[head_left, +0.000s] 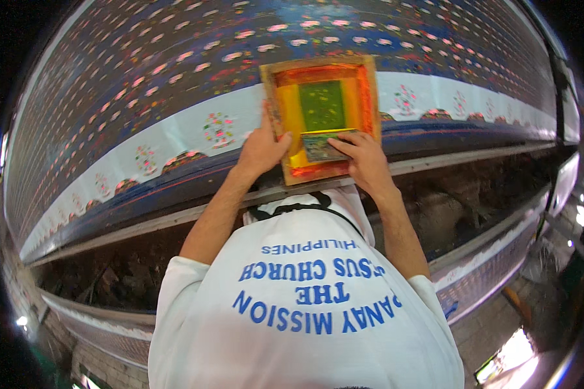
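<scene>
A wooden-edged screen printing frame (368, 91), stained orange and red inside, lies on the printed cloth (230, 129) in front of me. Its mesh shows a yellow area around a green rectangular window (324, 106). My left hand (264, 149) grips the frame's left side, thumb toward the inside. Within the frame's lower half, a flat squeegee (322, 148) smeared with dark green sits just below the green window. My right hand (365, 159) holds that squeegee at its right end, fingers pressed on its face.
The long printing table (428, 170) curves across the view, covered by dark cloth with rows of pink and white motifs and a pale border with flower prints. Behind me runs another table (104, 330) with similar cloth. A dark gap lies between the two.
</scene>
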Demonstrator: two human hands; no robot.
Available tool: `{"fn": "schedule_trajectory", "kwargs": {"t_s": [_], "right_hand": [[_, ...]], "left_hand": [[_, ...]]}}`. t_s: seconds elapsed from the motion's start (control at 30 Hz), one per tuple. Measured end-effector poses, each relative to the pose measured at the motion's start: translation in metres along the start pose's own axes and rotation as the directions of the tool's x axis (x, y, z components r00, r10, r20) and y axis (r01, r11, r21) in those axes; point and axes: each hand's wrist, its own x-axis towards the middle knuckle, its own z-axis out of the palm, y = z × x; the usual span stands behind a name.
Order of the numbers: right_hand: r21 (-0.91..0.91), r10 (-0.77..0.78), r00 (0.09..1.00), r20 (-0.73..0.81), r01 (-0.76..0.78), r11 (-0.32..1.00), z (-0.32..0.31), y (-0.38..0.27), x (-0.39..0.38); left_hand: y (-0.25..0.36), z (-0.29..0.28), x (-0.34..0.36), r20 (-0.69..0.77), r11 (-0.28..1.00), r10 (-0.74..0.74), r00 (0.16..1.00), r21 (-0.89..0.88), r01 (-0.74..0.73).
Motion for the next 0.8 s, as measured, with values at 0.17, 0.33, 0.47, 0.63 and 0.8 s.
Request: {"fn": "schedule_trajectory", "kwargs": {"t_s": [0.17, 0.33, 0.47, 0.63, 0.8], "right_hand": [[-0.011, -0.009, 1.0, 0.015, 0.009, 1.0, -0.006, 0.003, 0.0], [-0.027, -0.058, 0.998, 0.0, 0.058, 0.998, 0.001, 0.02, -0.001], [0.002, -0.102, 0.995, -0.008, 0.102, 0.995, -0.017, 0.038, -0.004], [0.017, -0.125, 0.991, -0.042, 0.125, 0.992, -0.071, 0.097, -0.022], [0.009, -0.09, 0.994, -0.06, 0.09, 0.996, -0.115, 0.173, -0.05]], "left_hand": [[0.011, 0.002, -0.001, -0.063, 0.997, 0.002, 0.998, 0.073, 0.003], [0.008, 0.009, -0.001, -0.145, 0.995, 0.08, 0.986, 0.066, -0.071], [0.035, 0.017, -0.012, -0.205, 0.988, 0.138, 0.969, 0.101, -0.119], [0.091, 0.065, 0.005, -0.239, 0.98, 0.172, 0.956, 0.142, -0.141], [0.146, 0.133, 0.053, -0.227, 0.977, 0.212, 0.951, 0.063, -0.203]]}}
